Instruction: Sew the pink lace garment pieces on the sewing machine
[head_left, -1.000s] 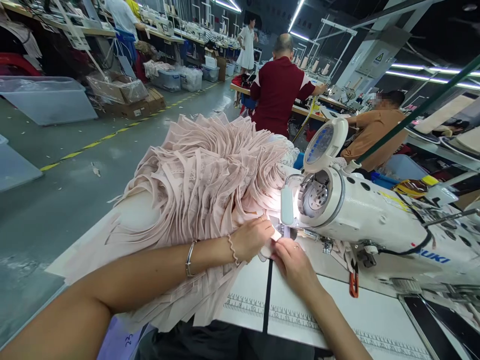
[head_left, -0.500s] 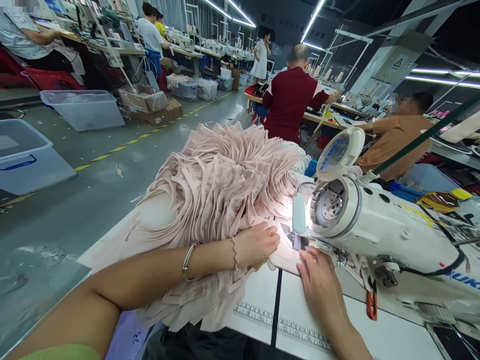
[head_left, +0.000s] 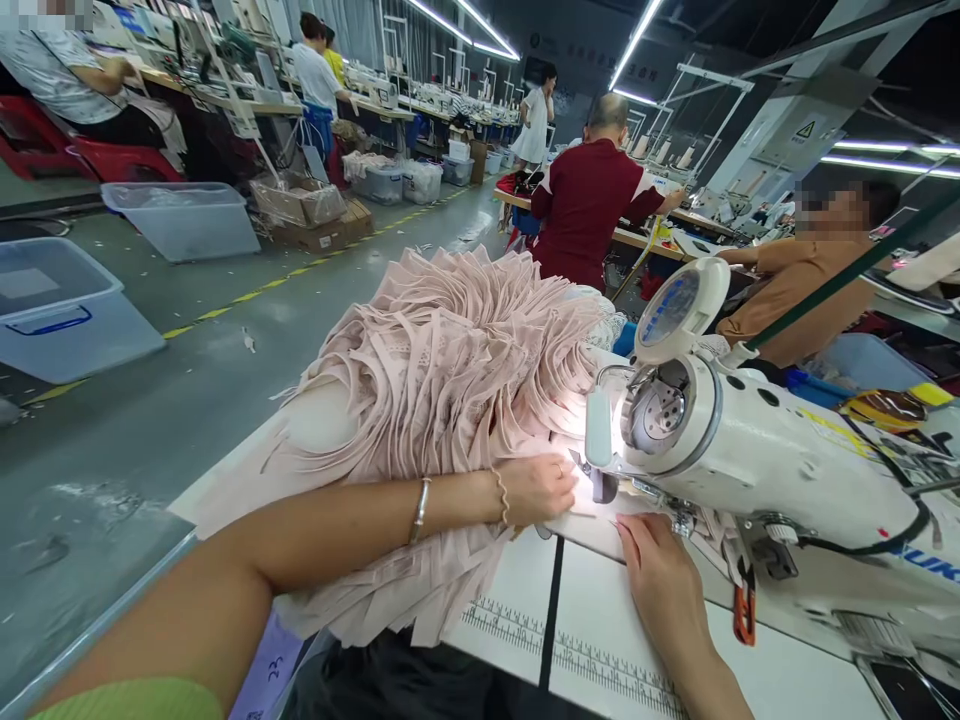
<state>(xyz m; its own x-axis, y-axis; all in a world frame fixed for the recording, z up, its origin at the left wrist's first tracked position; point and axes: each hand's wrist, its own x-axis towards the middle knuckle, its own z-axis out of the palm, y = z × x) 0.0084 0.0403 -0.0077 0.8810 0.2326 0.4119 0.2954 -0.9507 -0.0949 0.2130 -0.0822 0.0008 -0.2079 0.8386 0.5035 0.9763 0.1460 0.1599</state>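
Observation:
Pale pink fabric pieces, many-layered and ruffled, are heaped to the left of a white sewing machine. My left hand is closed on the pink fabric just left of the lit needle area, its fingers curled. On the other side of the needle, my right hand rests low on the machine bed, fingers stretched forward and close together, tips beside the presser foot. Whether its fingertips touch fabric I cannot tell. Strips of the pink fabric hang over the table's near edge beneath my left forearm.
Orange-handled snips lie near the machine's base. A printed ruler runs along the white table. Clear plastic bins stand on the floor to the left. A co-worker in dark red sits ahead, another in brown to the right.
My left hand has moved right, closer to the needle. My right hand has shifted slightly right and down, away from the presser foot, with its fingers drawn closer together. The view has shifted slightly.

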